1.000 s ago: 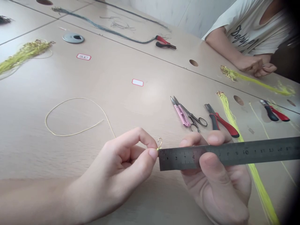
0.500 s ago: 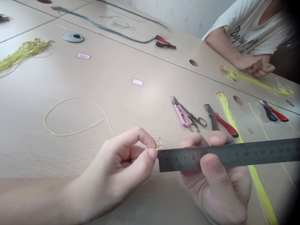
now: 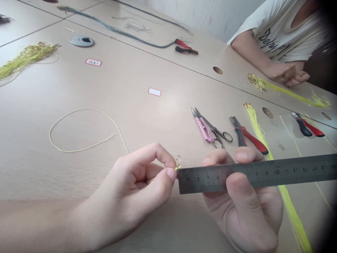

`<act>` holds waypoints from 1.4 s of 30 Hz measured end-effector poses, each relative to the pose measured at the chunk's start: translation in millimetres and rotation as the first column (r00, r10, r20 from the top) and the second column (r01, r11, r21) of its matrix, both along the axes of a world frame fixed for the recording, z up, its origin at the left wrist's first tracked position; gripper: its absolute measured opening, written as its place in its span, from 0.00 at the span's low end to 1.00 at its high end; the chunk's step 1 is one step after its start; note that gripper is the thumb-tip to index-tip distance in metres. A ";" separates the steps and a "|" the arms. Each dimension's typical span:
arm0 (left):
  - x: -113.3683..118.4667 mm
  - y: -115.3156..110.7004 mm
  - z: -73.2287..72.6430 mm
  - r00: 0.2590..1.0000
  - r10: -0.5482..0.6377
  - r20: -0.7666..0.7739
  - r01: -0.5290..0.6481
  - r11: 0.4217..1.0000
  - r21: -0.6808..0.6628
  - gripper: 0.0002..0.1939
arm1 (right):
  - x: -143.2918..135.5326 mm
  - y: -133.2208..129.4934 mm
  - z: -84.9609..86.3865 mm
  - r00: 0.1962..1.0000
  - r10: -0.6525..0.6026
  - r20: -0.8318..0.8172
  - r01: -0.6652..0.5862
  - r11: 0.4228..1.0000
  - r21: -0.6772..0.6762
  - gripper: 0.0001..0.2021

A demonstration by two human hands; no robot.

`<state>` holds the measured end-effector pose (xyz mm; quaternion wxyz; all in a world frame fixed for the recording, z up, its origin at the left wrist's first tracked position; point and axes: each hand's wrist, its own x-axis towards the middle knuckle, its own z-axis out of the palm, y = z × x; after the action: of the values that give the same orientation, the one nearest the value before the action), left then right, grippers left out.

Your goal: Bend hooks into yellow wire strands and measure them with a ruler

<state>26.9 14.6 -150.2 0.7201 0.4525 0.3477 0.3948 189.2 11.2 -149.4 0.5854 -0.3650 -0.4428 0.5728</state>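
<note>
Thumb and forefinger of my left hand [image 3: 139, 189] pinch a small gold fish hook [image 3: 178, 161] where yellow line is knotted on its shank. Behind that hand, the yellow line [image 3: 86, 109] runs out and lies in a wide loop on the table. My right hand [image 3: 244, 203] grips a dark metal ruler [image 3: 295, 171], thumb in front and fingers behind. The ruler's left end is right beside the knot at my left fingertips; whether they touch I cannot tell. Its markings face me.
Beyond my right hand lie pink thread snips [image 3: 204, 130], scissors [image 3: 217, 133], red-and-black pliers [image 3: 249, 137] and a yellow line bundle [image 3: 254, 119]. Another yellow bundle [image 3: 28, 58] lies left, near a grey disc [image 3: 79, 40]. A co-worker's hands [image 3: 289, 75] are at the far right.
</note>
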 end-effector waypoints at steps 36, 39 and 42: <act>0.7 2.1 1.4 0.996 -0.019 -0.084 0.019 1.000 0.002 0.10 | -0.5 0.3 3.8 0.999 -0.006 0.039 0.007 1.000 -0.027 0.06; 0.3 1.3 1.3 0.996 -0.019 -0.084 0.019 1.000 0.001 0.10 | -1.9 -0.3 4.4 0.998 -0.021 0.055 0.023 0.999 -0.034 0.06; -0.8 1.0 1.4 0.996 -0.017 -0.087 0.018 1.000 0.011 0.10 | -1.5 -0.3 4.5 0.997 -0.016 0.079 0.020 0.999 -0.048 0.05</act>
<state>26.2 15.6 -148.8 0.7051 0.4766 0.3722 0.3704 187.7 10.9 -144.8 0.5637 -0.4054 -0.4480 0.5632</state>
